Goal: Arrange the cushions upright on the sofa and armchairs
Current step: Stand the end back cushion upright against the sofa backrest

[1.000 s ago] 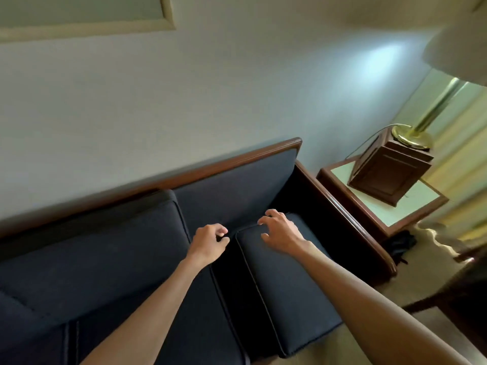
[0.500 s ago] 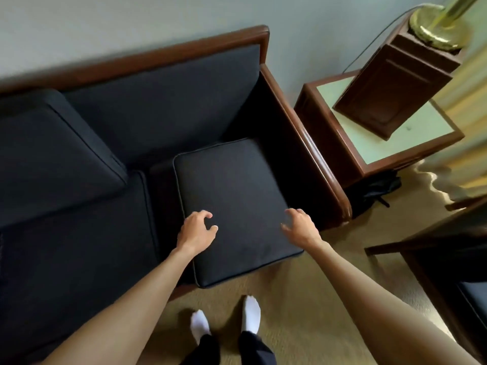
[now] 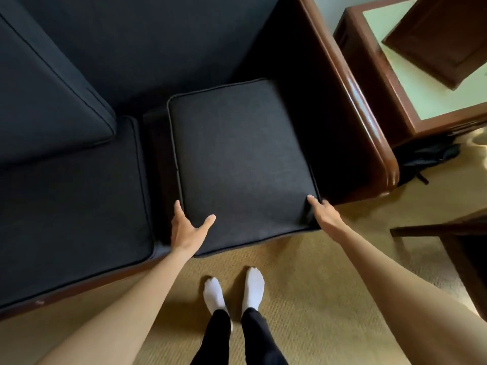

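Note:
A dark square cushion lies flat on the right end of the sofa, its front edge hanging over the carpet. My left hand clasps its front-left corner, thumb on top and fingers along the side. My right hand holds the front-right corner, fingers against the side edge where the fabric puckers. A second dark cushion leans tilted against the sofa back at the left, above the seat cushion.
The sofa's polished wooden arm runs along the cushion's right side. Beyond it stands a side table with a brown wooden box, and a black bag lies under it. Dark wooden furniture stands at right. My feet in white socks are on the carpet.
My view has tilted down and closer. Both hands slid from the cushion's far edge to its front corners and took hold there.

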Motion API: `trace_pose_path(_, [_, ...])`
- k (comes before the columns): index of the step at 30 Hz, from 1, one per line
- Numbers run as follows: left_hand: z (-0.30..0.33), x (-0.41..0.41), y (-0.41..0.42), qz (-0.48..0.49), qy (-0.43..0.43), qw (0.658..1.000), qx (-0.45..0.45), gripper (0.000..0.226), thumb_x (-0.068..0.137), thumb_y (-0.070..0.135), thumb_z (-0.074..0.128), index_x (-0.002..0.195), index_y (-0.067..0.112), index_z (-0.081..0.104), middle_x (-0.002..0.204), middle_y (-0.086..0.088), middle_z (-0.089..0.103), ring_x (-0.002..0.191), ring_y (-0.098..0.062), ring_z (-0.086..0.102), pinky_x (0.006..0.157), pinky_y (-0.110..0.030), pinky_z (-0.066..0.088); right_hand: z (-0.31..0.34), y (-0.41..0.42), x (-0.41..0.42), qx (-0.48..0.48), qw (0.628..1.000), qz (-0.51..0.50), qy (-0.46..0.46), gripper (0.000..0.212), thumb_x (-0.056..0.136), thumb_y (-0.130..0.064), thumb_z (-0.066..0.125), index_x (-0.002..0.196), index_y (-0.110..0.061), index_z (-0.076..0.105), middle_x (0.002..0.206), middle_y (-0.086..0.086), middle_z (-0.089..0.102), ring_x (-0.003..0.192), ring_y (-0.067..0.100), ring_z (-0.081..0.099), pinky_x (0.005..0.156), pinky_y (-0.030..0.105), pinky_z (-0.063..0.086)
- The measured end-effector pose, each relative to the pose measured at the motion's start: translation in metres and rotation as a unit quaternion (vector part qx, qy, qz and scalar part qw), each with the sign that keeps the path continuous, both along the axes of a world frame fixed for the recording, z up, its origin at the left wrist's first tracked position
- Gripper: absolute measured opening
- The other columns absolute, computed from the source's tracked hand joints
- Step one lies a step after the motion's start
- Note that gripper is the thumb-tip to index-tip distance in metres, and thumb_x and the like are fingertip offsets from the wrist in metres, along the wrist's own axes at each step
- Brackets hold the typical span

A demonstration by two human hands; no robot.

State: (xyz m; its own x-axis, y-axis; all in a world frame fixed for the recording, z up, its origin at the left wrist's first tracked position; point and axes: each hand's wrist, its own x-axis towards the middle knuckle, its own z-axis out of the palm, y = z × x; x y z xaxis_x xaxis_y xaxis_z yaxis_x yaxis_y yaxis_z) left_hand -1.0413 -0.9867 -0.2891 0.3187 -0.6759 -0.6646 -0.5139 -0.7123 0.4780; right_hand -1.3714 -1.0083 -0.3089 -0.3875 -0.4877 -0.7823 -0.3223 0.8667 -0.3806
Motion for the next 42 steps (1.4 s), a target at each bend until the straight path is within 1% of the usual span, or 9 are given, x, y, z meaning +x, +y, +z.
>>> trace_pose_path(11, [0.029,0.008,0.002,0.106,0.019,0.994,0.019,0.099,0.073,0.055,0.078,0.151,0.022,0.027,0.153,-0.005,0.039,0.138,-0.029,0.039,0.112,-0.044,0.035,0.04,-0.001,0.013,-0.028,0.999,-0.029,0.034,0.096,0.073,-0.078,0.05,0.147,-0.017,0.043,0.148,0.019,0.046,0.133,0.04,0.044,0.111,0.046,0.038])
trace_pose_path(17, [0.135,0.02,-0.042,0.134,0.029,0.99,-0.024,0.092,0.071,0.056,0.078,0.145,0.018,0.041,0.147,-0.009,0.047,0.134,-0.03,0.045,0.11,-0.043,0.038,0.155,-0.038,0.021,-0.076,0.992,0.066,0.071,0.104,0.062,-0.083,0.046,0.139,-0.014,0.052,0.138,0.018,0.057,0.125,0.04,0.052,0.102,0.043,0.043])
trace_pose_path(22, [0.247,0.03,-0.105,0.136,0.017,0.988,-0.067,0.07,0.074,0.057,0.071,0.127,0.012,0.06,0.138,-0.01,0.055,0.126,-0.033,0.05,0.1,-0.038,0.041,0.262,-0.085,0.031,-0.147,0.981,0.09,0.091,0.096,0.058,-0.092,0.045,0.116,-0.018,0.066,0.125,0.012,0.064,0.114,0.036,0.058,0.095,0.041,0.046])
trace_pose_path(26, [0.305,0.042,-0.135,0.149,0.064,0.983,-0.089,0.088,0.066,0.066,0.072,0.135,0.016,0.053,0.143,-0.007,0.05,0.131,-0.031,0.047,0.105,-0.041,0.039,0.323,-0.107,0.043,-0.234,0.967,0.088,0.052,0.086,0.068,-0.087,0.048,0.129,-0.029,0.062,0.139,0.012,0.056,0.129,0.034,0.048,0.108,0.042,0.037])
trace_pose_path(29, [0.32,0.043,-0.139,0.084,0.102,0.985,-0.112,0.117,0.052,0.071,0.076,0.15,0.029,0.028,0.156,-0.006,0.034,0.142,-0.03,0.031,0.115,-0.049,0.03,0.342,-0.114,0.055,-0.253,0.954,0.15,0.056,0.125,0.059,-0.078,0.071,0.156,-0.019,0.019,0.159,0.014,0.026,0.147,0.038,0.019,0.119,0.053,0.019])
trace_pose_path(32, [0.324,0.038,-0.149,-0.053,0.027,0.99,-0.13,0.121,0.058,0.056,0.085,0.15,0.049,0.007,0.163,-0.007,0.012,0.147,-0.036,0.016,0.117,-0.056,0.022,0.339,-0.133,0.057,-0.225,0.929,0.27,0.115,0.138,0.062,-0.051,0.087,0.155,-0.032,-0.013,0.16,0.021,0.009,0.146,0.045,0.008,0.118,0.056,0.018])
trace_pose_path(35, [0.329,0.032,-0.164,-0.177,-0.074,0.974,-0.117,0.127,0.061,0.04,0.089,0.15,0.051,-0.001,0.162,-0.015,-0.006,0.143,-0.045,0.017,0.115,-0.058,0.023,0.337,-0.16,0.051,-0.214,0.91,0.309,0.175,0.13,0.071,-0.029,0.086,0.155,-0.036,-0.014,0.156,0.022,0.015,0.14,0.046,0.019,0.113,0.054,0.03])
trace_pose_path(39, [0.325,0.032,-0.186,-0.267,-0.17,0.941,-0.121,0.133,0.058,0.025,0.091,0.151,0.046,-0.001,0.16,-0.007,-0.022,0.136,-0.046,0.028,0.103,-0.058,0.04,0.334,-0.188,0.043,-0.228,0.875,0.356,0.235,0.126,0.072,-0.021,0.086,0.156,-0.036,-0.007,0.163,0.012,-0.002,0.135,0.046,0.029,0.096,0.055,0.047])
trace_pose_path(42, [0.322,0.029,-0.202,-0.285,-0.215,0.924,-0.139,0.122,0.06,0.018,0.09,0.148,0.044,0.009,0.161,-0.004,-0.008,0.126,-0.041,0.038,0.088,-0.051,0.049,0.33,-0.203,0.039,-0.23,0.847,0.391,0.278,0.129,0.07,-0.021,0.088,0.156,-0.033,-0.008,0.163,0.003,-0.004,0.128,0.039,0.037,0.075,0.046,0.053])
